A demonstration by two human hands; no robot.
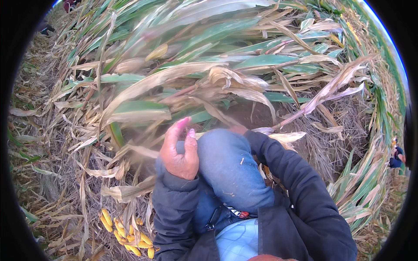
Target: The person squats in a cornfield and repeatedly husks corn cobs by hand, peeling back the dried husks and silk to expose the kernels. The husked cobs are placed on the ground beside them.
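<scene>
My left hand (179, 150) is raised beside my bent left knee, thumb and forefinger apart, with nothing visible between them. Its fingertips carry a pink stain. Just past them lie dry and green maize leaves (140, 111), partly blurred. My right hand (239, 129) reaches down beyond the jeans-covered knee (225, 163), which hides most of it. Whether it grips anything cannot be seen. A pinkish maize stalk (292, 118) with dried leaves slants up to the right from near my right wrist. Cut maize stalks (209, 49) are heaped across the ground ahead.
Husked yellow maize ears (130, 235) lie in a small pile at lower left. Dry straw litter (339, 130) covers the soil to the right. Another person (396, 157) is at the far right edge. More laid stalks (362, 195) stretch along the lower right.
</scene>
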